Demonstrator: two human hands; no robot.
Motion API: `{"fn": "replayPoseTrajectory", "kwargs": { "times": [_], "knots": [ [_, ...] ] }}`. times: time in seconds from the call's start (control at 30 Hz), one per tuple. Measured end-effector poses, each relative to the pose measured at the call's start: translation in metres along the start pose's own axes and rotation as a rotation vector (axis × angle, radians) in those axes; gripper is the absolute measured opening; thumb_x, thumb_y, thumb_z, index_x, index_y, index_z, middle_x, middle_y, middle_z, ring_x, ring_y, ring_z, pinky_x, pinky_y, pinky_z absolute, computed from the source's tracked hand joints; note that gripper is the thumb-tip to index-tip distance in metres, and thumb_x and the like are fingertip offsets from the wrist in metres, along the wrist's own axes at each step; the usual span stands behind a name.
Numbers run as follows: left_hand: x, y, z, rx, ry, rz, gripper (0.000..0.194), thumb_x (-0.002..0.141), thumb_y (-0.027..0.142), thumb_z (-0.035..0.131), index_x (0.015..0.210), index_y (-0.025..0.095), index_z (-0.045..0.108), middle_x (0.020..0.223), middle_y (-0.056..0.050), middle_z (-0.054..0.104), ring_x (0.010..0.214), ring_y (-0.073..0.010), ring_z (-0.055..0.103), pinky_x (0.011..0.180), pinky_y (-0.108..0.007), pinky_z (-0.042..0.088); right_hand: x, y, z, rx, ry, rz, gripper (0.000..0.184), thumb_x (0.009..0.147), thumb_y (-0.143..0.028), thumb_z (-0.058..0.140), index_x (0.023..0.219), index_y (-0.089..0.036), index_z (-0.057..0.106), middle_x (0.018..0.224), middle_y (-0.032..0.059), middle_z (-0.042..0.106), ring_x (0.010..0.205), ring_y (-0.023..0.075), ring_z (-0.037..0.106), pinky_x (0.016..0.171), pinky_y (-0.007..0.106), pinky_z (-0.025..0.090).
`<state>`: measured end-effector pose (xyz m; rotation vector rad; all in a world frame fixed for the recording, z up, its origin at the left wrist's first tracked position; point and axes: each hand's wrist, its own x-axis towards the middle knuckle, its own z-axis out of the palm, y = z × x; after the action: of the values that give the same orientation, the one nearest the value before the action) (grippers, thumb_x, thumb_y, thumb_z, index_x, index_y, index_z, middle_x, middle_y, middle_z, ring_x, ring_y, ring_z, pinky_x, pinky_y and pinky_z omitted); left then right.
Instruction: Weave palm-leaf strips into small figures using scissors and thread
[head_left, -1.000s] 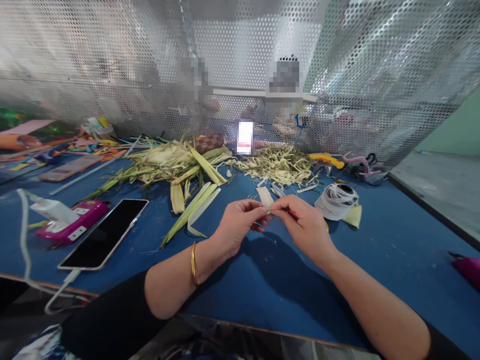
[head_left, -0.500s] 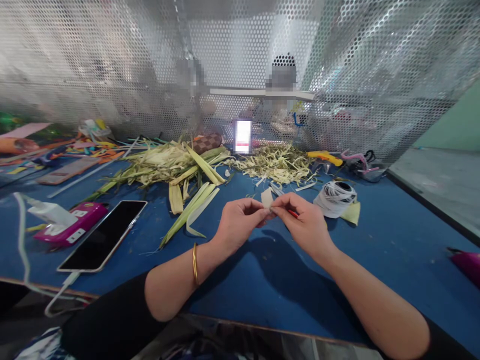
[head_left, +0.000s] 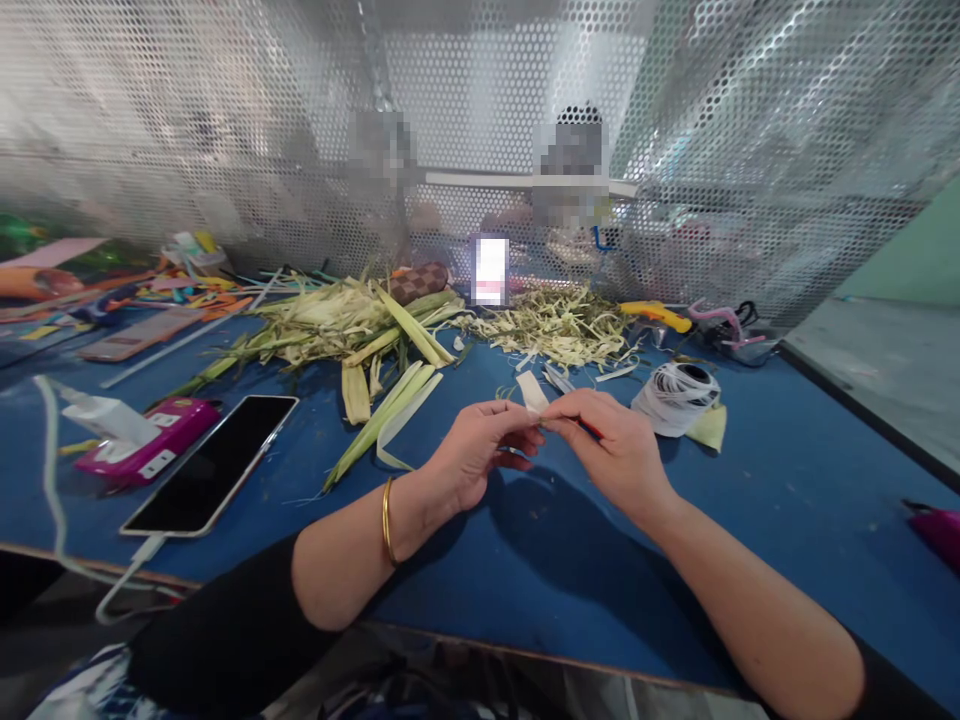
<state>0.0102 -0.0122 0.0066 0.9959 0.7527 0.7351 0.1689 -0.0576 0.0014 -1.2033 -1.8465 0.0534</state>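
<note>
A short, pale strip of corn husk (head_left: 532, 391) stands up between my hands, above the blue table. My left hand (head_left: 480, 450) pinches its lower end, with the other fingers curled loosely below. My right hand (head_left: 611, 440) meets it fingertip to fingertip and pinches the same end. A red piece (head_left: 591, 431) shows beneath the right fingers, and a grey blade-like tip (head_left: 557, 378) sticks out beyond them; most of this item is hidden. Right of the right hand is a spool of white thread (head_left: 676, 398), with a pale yellow scrap (head_left: 708, 428) beside it.
Husk leaves (head_left: 322, 325) and a pile of shredded husk (head_left: 559, 325) lie ahead. At left are a charging phone (head_left: 214, 465) and a magenta power strip (head_left: 180, 435). A lit screen (head_left: 491, 270) stands before the perforated metal panel (head_left: 480, 90). Yellow-handled tool (head_left: 656, 316) lies back right.
My left fingers have loosened and spread a little beneath the strip. The strip leans slightly more to the left. My right hand has turned slightly, its fingers now covering more of the red piece.
</note>
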Motion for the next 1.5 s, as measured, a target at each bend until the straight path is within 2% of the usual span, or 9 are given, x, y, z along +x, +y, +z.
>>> {"fn": "replayPoseTrajectory", "kwargs": {
  "times": [0.2, 0.47, 0.73, 0.9, 1.07, 1.3, 1.4, 1.5],
  "knots": [
    [0.0018, -0.0006, 0.0, -0.012, 0.021, -0.006, 0.011, 0.065, 0.022, 0.071, 0.07, 0.015, 0.064, 0.069, -0.003, 0.066, 0.06, -0.0104, 0.057, 0.054, -0.021, 0.047, 0.0007, 0.0007, 0.0016, 0.082, 0.006, 0.058, 0.012, 0.087, -0.016, 0.055, 0.08, -0.022, 0.063, 0.079, 0.0017, 0.066, 0.077, 0.0165, 0.059, 0.071, 0.029, 0.045],
    [-0.0003, -0.0003, 0.0048, 0.175, 0.106, 0.2, 0.013, 0.068, 0.025, 0.069, 0.068, 0.013, 0.066, 0.065, -0.004, 0.068, 0.058, -0.0111, 0.059, 0.059, -0.023, 0.048, -0.0015, 0.0001, 0.0056, 0.2, 0.027, 0.306, 0.007, 0.083, -0.025, 0.06, 0.079, -0.02, 0.063, 0.071, 0.0006, 0.064, 0.066, 0.0154, 0.057, 0.062, 0.027, 0.044],
    [-0.0008, -0.0016, 0.0066, 0.279, 0.119, 0.25, 0.013, 0.068, 0.027, 0.067, 0.067, 0.014, 0.068, 0.065, -0.003, 0.068, 0.059, -0.0117, 0.058, 0.06, -0.023, 0.047, -0.0003, -0.0004, 0.007, 0.194, 0.043, 0.338, 0.011, 0.083, -0.027, 0.057, 0.077, -0.02, 0.062, 0.07, 0.0007, 0.064, 0.066, 0.0152, 0.057, 0.063, 0.027, 0.045],
    [-0.0009, -0.0007, 0.0062, 0.259, 0.121, 0.234, 0.015, 0.069, 0.028, 0.067, 0.064, 0.014, 0.064, 0.062, -0.002, 0.066, 0.057, -0.0109, 0.057, 0.059, -0.023, 0.048, 0.0, 0.0006, 0.0074, 0.177, 0.039, 0.298, 0.012, 0.084, -0.027, 0.055, 0.078, -0.02, 0.062, 0.069, 0.001, 0.065, 0.064, 0.0155, 0.058, 0.06, 0.026, 0.046],
    [-0.0012, -0.0001, 0.0036, 0.12, 0.055, 0.138, 0.019, 0.069, 0.032, 0.068, 0.065, 0.014, 0.061, 0.063, -0.003, 0.064, 0.057, -0.0107, 0.057, 0.055, -0.022, 0.047, -0.0006, 0.0034, 0.0058, 0.164, 0.053, 0.188, 0.009, 0.085, -0.025, 0.057, 0.087, -0.023, 0.066, 0.083, 0.0026, 0.07, 0.077, 0.0185, 0.063, 0.072, 0.031, 0.05],
    [-0.0012, 0.0008, 0.0012, -0.006, -0.001, -0.011, 0.011, 0.064, 0.023, 0.068, 0.065, 0.014, 0.061, 0.066, -0.003, 0.062, 0.059, -0.0107, 0.055, 0.051, -0.021, 0.047, -0.0003, 0.0041, 0.0034, 0.047, 0.034, 0.04, 0.013, 0.088, -0.021, 0.055, 0.082, -0.024, 0.065, 0.079, 0.0023, 0.069, 0.08, 0.019, 0.062, 0.076, 0.033, 0.048],
    [-0.0016, 0.002, 0.0016, -0.015, 0.003, -0.026, 0.011, 0.062, 0.021, 0.069, 0.065, 0.014, 0.06, 0.066, -0.003, 0.063, 0.059, -0.0111, 0.056, 0.051, -0.021, 0.047, 0.0005, 0.002, 0.0026, 0.039, 0.014, 0.038, 0.014, 0.088, -0.02, 0.055, 0.079, -0.024, 0.065, 0.078, 0.0018, 0.068, 0.079, 0.0186, 0.061, 0.076, 0.032, 0.047],
    [-0.002, 0.002, 0.0026, 0.01, 0.019, 0.015, 0.013, 0.063, 0.024, 0.07, 0.065, 0.014, 0.061, 0.066, -0.004, 0.065, 0.059, -0.0115, 0.059, 0.055, -0.022, 0.048, -0.0003, 0.002, 0.0035, 0.072, 0.012, 0.088, 0.012, 0.087, -0.02, 0.055, 0.079, -0.023, 0.064, 0.079, 0.0017, 0.068, 0.08, 0.0185, 0.061, 0.076, 0.032, 0.046]
  ]
}}
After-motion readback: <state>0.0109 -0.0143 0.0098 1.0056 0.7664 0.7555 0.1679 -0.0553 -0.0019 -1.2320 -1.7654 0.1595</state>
